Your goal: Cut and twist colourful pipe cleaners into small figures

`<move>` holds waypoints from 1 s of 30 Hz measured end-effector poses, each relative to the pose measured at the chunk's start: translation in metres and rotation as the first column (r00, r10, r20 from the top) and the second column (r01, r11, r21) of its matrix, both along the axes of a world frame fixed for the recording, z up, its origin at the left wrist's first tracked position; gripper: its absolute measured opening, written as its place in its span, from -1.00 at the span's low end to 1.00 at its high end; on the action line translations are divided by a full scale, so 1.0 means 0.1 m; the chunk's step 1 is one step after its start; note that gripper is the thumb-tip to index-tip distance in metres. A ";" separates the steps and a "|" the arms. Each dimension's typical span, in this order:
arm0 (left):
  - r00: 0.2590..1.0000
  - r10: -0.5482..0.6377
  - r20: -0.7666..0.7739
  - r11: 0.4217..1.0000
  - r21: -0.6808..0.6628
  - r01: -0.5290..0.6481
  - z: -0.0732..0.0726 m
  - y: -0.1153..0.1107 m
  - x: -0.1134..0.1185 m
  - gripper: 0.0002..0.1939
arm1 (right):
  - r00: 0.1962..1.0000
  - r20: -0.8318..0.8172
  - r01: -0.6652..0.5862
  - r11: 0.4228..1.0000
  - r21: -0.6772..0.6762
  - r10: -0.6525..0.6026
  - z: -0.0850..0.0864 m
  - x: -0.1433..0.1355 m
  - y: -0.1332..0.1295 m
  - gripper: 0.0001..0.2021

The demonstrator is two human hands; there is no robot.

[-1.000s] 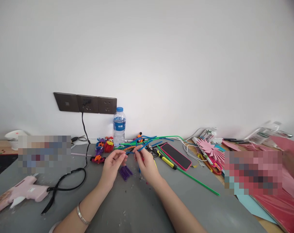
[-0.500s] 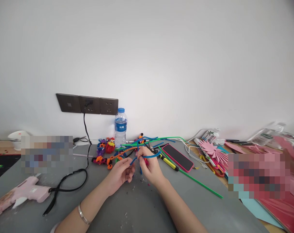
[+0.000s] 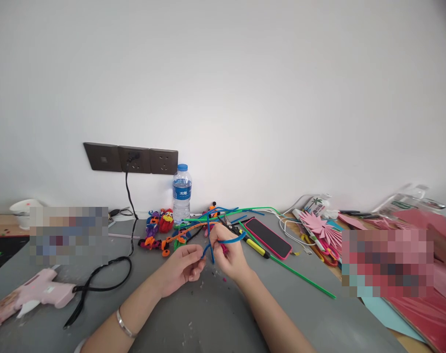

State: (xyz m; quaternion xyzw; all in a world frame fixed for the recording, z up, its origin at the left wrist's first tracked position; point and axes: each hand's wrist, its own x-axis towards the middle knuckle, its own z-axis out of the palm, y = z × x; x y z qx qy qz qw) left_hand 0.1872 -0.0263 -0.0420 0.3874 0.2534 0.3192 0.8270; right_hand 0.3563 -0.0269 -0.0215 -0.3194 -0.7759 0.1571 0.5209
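Centre: blue stem (image 3: 233,240) bars the gap between left hand (image 3: 181,269) and right hand (image 3: 230,257); upright bottle (image 3: 182,193) beyond. Right of centre: phone (image 3: 269,238), green stem (image 3: 304,276) obstruct. Lower left: glue gun (image 3: 48,289), cord (image 3: 101,288) obstruct. Passage: desk (image 3: 208,314) between forearms (image 3: 135,311), lower centre.

Lighting was bright and diffuse, the wall (image 3: 241,113) palest mid-frame; upper-right corner darkened; pixelation masked patches lower left and right.

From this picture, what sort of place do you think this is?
Most likely a craft workspace: the grey table holds a pink glue gun and a long green pipe cleaner, with pleated pink paper to the right.
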 end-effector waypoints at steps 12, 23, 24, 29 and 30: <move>0.986 -0.118 -0.119 0.981 0.141 0.134 -0.01 -0.04 -0.03 -0.67 | 0.999 -0.012 -0.036 0.998 -0.054 0.035 0.02 -0.04 -0.05 -0.89; 0.940 0.141 -0.311 0.950 0.309 -0.041 0.05 0.08 -0.08 -0.65 | 0.981 0.138 0.147 0.988 -0.051 -0.139 0.04 0.04 0.01 -0.77; 0.933 0.173 -0.316 0.950 0.305 -0.073 0.05 0.08 -0.08 -0.65 | 0.975 0.155 0.168 0.985 -0.032 -0.161 0.04 0.05 0.02 -0.76; 0.888 0.355 -0.292 0.918 0.288 -0.273 0.11 0.08 -0.06 -0.64 | 0.962 0.191 0.189 0.981 0.040 -0.193 0.05 0.02 0.02 -0.78; 0.879 0.386 -0.280 0.908 0.281 -0.310 0.11 0.08 -0.05 -0.64 | 0.961 0.197 0.187 0.981 0.047 -0.192 0.05 0.01 0.01 -0.78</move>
